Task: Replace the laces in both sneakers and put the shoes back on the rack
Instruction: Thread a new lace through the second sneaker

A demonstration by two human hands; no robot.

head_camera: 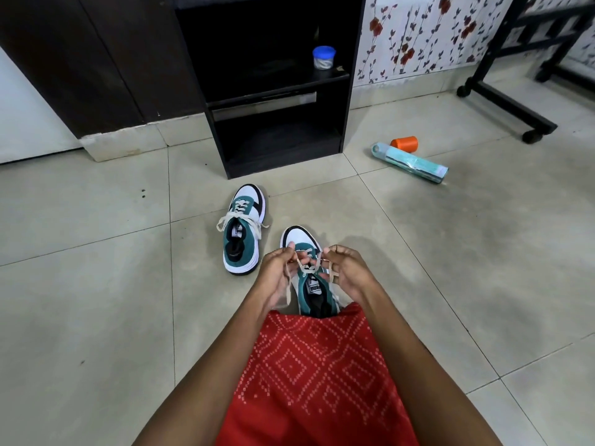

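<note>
Cream lace within both grips

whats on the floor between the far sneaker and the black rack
Nothing: in the head view only bare tile separates the far sneaker from the black rack.

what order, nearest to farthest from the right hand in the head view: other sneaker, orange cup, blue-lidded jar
From the right hand, which pinches the lace:
1. other sneaker, on the floor to its left
2. orange cup, farther off on the floor, to the right
3. blue-lidded jar, on the rack shelf, farthest
</note>
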